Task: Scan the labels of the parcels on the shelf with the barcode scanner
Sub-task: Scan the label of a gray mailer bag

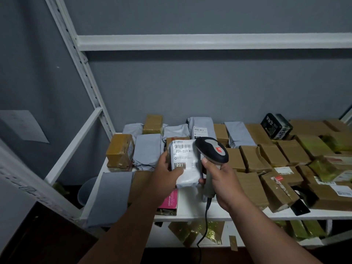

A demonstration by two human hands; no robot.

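My left hand [167,173] grips a grey poly-bag parcel [187,176] and holds it up above the white shelf [192,212]. Its white label [183,154] faces me and reads 231-239-K01. My right hand [222,182] grips the handle of the black and grey barcode scanner [212,150]. The scanner head sits right beside the parcel's upper right edge. The scanner's cable [204,225] hangs down past the shelf's front edge.
Several brown cardboard parcels [266,159] and grey bag parcels [148,151] crowd the shelf. A black box [275,128] stands at the back right, a pink box [169,201] near the front. White uprights [83,69] frame the left. More parcels [200,233] lie on the lower shelf.
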